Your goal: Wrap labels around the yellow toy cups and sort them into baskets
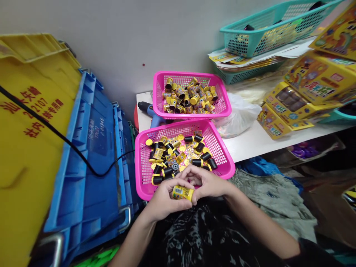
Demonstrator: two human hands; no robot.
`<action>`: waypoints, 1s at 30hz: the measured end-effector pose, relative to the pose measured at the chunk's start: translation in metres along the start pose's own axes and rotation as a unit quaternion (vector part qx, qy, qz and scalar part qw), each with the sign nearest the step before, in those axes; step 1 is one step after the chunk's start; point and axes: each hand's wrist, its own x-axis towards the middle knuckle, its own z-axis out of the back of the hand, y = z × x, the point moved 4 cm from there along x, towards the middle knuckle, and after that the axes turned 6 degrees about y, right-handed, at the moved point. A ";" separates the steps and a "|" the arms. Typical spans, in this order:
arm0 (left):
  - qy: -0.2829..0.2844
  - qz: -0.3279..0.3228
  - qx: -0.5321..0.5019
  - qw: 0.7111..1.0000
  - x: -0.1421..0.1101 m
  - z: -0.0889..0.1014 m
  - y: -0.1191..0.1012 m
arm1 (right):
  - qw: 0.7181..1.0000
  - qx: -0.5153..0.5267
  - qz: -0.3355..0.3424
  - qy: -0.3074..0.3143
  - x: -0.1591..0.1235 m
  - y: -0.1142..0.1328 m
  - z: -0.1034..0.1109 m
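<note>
A small yellow labelled canister (182, 193) lies sideways between my two hands, just in front of the nearer pink basket (140, 167). My left hand (164, 196) is wrapped round its body, thumb below and fingers over the top. At its right end, the fingertips of my right hand (204, 183) are closed on the yellow lid end. That nearer basket holds many black canisters with yellow lids (197, 162), loose yellow lids (149, 142) and printed yellow labels (158, 154).
Behind stands a second pink basket (228, 107) full of labelled canisters (194, 99). A blue power tool (152, 111) and a plastic bag (236, 116) lie beside it. Printed yellow boxes (308, 78) and a teal basket (244, 42) are right; blue crates (97, 148) stand left.
</note>
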 end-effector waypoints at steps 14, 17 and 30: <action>-0.135 -0.113 0.486 0.856 0.084 0.038 -0.077 | 0.640 -0.747 -0.160 -0.083 -0.012 0.037 0.108; -0.118 -0.185 0.529 0.820 0.133 0.038 -0.133 | 0.622 -0.766 -0.152 -0.048 -0.002 0.026 0.112; 0.063 -0.099 0.083 0.990 0.116 -0.058 -0.088 | 0.750 -0.572 0.167 -0.288 -0.060 0.106 0.062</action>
